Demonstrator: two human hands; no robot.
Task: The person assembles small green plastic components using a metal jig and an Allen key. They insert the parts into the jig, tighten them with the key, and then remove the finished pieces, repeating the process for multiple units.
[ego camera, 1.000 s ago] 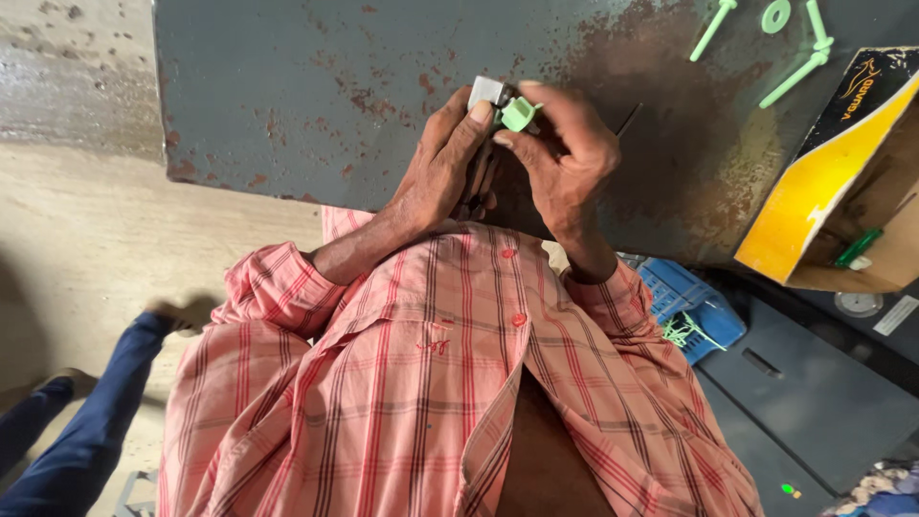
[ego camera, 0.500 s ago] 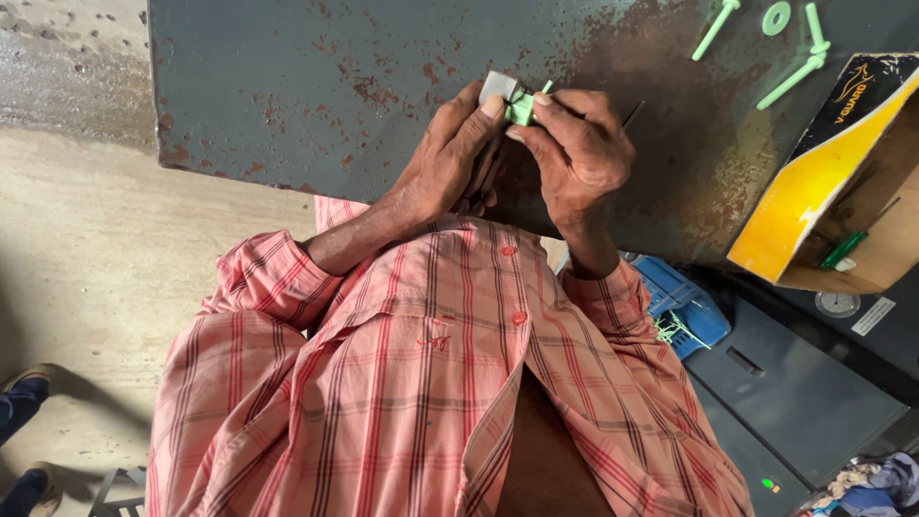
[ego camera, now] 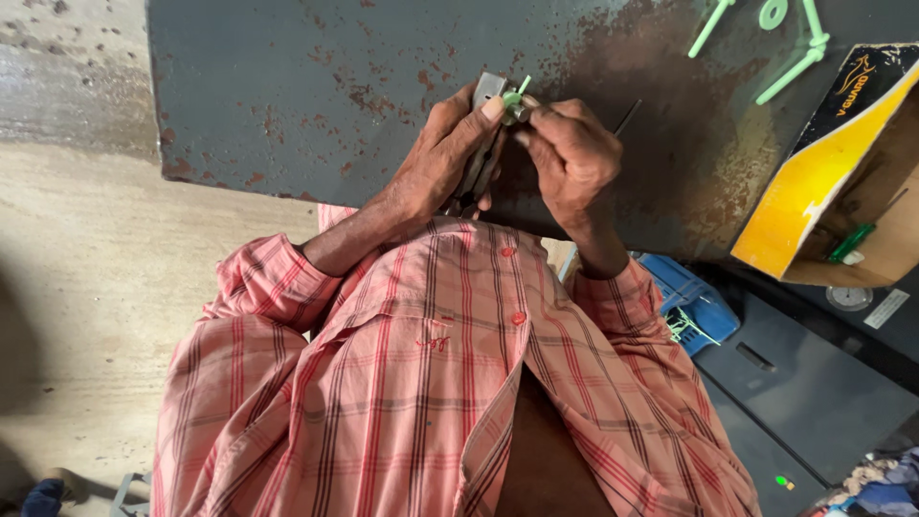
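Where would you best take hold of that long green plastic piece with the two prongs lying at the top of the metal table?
Probably at the middle of its straight stem, coming down from above. The green plastic piece lies flat on the rusty metal table, clear of both hands, left hand and right hand. The thin stem suits a pinch across it; the joint looks bulkier.

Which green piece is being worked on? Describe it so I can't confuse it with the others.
On the rusty grey metal table, find the two hands meeting near its middle. The small green plastic part sits pinched between the left hand and right hand, against a grey tool. Unlike the loose green sprues top right, it is held.
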